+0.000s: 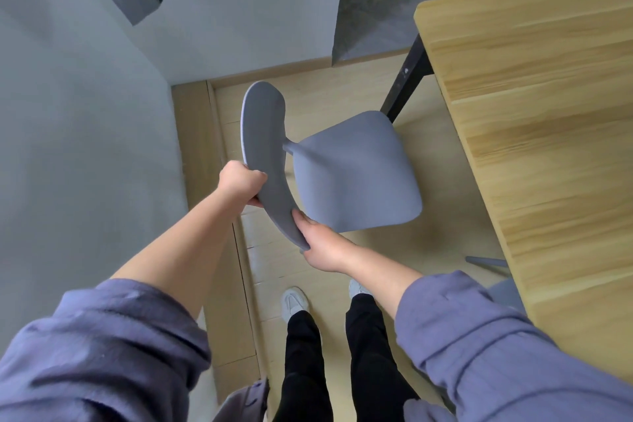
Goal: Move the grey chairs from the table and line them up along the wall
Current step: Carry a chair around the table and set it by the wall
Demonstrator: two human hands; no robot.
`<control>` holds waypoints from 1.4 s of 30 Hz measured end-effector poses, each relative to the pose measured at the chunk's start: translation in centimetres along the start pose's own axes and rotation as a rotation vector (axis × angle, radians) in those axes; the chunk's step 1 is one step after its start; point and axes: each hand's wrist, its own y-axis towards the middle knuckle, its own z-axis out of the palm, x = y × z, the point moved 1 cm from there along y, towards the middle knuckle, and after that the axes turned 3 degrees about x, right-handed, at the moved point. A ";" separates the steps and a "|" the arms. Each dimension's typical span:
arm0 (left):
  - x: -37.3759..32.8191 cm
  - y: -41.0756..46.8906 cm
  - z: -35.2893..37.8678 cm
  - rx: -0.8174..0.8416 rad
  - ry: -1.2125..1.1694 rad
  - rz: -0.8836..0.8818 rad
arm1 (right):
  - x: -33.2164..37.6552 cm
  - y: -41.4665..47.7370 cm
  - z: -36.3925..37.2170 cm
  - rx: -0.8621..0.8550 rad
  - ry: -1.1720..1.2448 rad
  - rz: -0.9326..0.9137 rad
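Your chair (356, 175) stands on the floor (445, 233) between the wall (85, 113) at 9 o'clock and the table (548, 113) at 3, its backrest clamped by your left hand (241, 181) and right hand (322, 247), fingers curled tight around its edge

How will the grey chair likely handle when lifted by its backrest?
Probably rigid: the chair looks like moulded plastic, keeping its shape under the left hand and right hand. Likely fairly light. Held only by the backrest, the seat may swing or tip.
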 end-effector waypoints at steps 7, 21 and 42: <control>2.1 0.5 -3.7 -0.044 -0.004 0.001 | 3.2 1.8 1.9 0.073 -0.135 0.000; 6.3 -0.1 -11.2 -0.214 0.036 -0.008 | 9.6 4.5 6.2 0.088 -0.128 -0.085; 9.2 0.6 -16.8 -0.318 0.158 0.016 | 14.7 7.2 9.8 0.038 -0.015 -0.120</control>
